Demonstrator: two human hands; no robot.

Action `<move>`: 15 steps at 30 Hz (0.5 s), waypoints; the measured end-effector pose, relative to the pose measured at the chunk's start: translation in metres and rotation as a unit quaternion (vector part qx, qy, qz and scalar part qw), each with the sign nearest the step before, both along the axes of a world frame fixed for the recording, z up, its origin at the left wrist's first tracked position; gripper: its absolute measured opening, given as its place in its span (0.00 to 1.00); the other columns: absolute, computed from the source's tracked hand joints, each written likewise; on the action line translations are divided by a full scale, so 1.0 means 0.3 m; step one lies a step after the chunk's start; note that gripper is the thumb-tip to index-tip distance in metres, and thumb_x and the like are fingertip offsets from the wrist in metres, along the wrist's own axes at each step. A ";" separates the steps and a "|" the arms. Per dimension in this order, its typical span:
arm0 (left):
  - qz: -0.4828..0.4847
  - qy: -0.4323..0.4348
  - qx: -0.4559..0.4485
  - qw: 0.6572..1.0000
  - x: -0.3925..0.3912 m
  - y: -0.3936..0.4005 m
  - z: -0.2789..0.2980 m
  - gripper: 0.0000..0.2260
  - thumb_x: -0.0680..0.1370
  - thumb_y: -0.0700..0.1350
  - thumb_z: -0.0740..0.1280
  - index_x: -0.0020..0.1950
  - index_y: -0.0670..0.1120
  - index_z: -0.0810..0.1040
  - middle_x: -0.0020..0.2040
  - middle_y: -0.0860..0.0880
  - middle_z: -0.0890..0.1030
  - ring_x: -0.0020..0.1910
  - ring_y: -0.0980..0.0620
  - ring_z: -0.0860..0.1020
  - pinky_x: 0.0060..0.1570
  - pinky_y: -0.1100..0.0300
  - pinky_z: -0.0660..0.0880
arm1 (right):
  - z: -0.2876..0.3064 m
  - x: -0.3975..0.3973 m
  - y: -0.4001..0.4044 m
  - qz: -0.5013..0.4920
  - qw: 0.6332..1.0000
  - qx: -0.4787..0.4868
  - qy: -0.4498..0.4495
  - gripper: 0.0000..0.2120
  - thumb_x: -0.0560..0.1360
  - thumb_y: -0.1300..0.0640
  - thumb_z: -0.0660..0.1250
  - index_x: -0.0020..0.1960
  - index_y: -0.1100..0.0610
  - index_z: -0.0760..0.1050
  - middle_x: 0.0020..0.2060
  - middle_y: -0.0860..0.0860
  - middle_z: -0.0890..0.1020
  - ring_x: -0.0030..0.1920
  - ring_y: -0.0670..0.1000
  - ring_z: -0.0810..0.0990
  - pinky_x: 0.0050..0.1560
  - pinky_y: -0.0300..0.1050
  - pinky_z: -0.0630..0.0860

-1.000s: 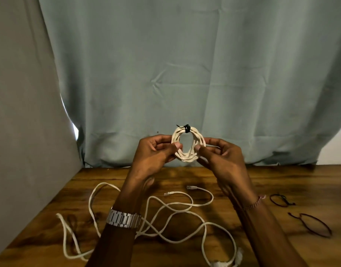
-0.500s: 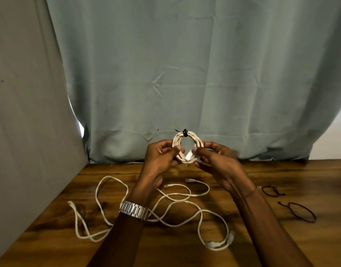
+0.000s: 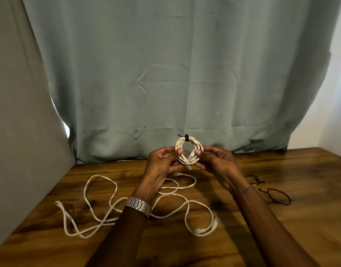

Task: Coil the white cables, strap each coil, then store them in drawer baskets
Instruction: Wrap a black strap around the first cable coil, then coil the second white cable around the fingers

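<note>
Over the last second the small strapped coil has been turned a little between the two hands: a clear plug end now shows inside its ring near the right thumb, and a second plug tip pokes out below its lower edge, where earlier only plain loops showed. The left hand and right hand have drawn closer together on the coil and come lower toward the wooden surface. The camera has tipped up, so more curtain fills the view
</note>
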State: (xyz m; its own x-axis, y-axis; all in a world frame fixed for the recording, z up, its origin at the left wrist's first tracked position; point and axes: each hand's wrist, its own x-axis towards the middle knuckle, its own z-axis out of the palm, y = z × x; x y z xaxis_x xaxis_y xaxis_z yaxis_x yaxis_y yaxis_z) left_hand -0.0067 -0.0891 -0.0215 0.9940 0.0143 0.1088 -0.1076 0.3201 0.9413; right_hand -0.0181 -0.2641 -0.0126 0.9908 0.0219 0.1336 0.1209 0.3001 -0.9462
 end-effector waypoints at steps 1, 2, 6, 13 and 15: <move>-0.004 0.009 -0.004 1.000 0.008 -0.015 -0.008 0.11 0.76 0.39 0.73 0.57 0.37 0.80 0.50 0.38 0.86 0.49 0.40 0.85 0.49 0.48 0.83 | -0.015 0.014 -0.012 -0.014 1.000 0.002 0.004 0.11 0.74 0.66 0.73 0.55 0.67 0.80 0.46 0.62 0.87 0.47 0.58 0.87 0.47 0.47 0.84; -0.011 0.017 -0.003 1.000 0.017 -0.030 -0.020 0.11 0.76 0.39 0.72 0.56 0.37 0.80 0.51 0.37 0.85 0.49 0.40 0.85 0.50 0.48 0.83 | -0.030 0.028 -0.027 -0.027 1.000 0.005 0.011 0.12 0.74 0.66 0.73 0.56 0.68 0.80 0.47 0.63 0.86 0.47 0.58 0.87 0.47 0.47 0.84; -0.023 0.031 0.049 0.998 0.041 -0.088 -0.084 0.10 0.78 0.40 0.70 0.57 0.36 0.80 0.48 0.38 0.85 0.46 0.41 0.85 0.46 0.54 0.84 | -0.108 0.081 -0.132 -0.078 0.996 -0.001 0.045 0.12 0.74 0.65 0.73 0.57 0.68 0.80 0.48 0.62 0.86 0.46 0.56 0.86 0.44 0.45 0.84; -0.024 0.070 0.079 0.994 0.082 -0.127 -0.205 0.09 0.80 0.43 0.69 0.54 0.38 0.79 0.48 0.36 0.84 0.40 0.44 0.85 0.41 0.57 0.83 | -0.307 0.140 -0.303 -0.174 0.971 -0.081 0.140 0.09 0.72 0.62 0.77 0.49 0.66 0.83 0.43 0.61 0.87 0.42 0.56 0.87 0.41 0.46 0.82; -0.024 0.077 0.086 0.993 0.083 -0.127 -0.222 0.10 0.80 0.44 0.69 0.56 0.38 0.79 0.49 0.36 0.84 0.42 0.44 0.85 0.41 0.57 0.83 | -0.352 0.150 -0.317 -0.210 0.956 -0.136 0.152 0.11 0.69 0.58 0.80 0.44 0.64 0.84 0.38 0.58 0.87 0.39 0.55 0.85 0.40 0.46 0.80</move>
